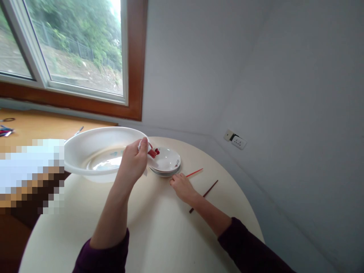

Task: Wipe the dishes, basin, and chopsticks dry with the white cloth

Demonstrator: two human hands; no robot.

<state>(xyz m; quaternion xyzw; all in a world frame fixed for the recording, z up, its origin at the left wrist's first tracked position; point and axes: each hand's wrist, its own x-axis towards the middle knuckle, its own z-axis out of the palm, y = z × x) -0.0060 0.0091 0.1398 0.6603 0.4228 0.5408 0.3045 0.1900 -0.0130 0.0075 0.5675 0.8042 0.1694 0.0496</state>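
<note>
My left hand (135,161) is raised in front of the basin's right side, its fingers closed round a crumpled white cloth or tissue (140,145) and reddish stick ends (153,153), which look like chopsticks. On the table, my right hand (183,187) is closed over the near part of a red chopstick (195,173); its far end sticks out past the knuckles. Under my right forearm lies a dark brown chopstick (210,189). Just beyond my hands is a small stack of white plates (167,161) with red flower-like prints. The fingertips of my right hand are partly hidden.
A large translucent white basin (82,167) stands at the left of the round cream table (159,231). Behind it is a wooden desk (42,123) with scissors (8,120) and pens. A wall with a power socket (238,142) borders the right side.
</note>
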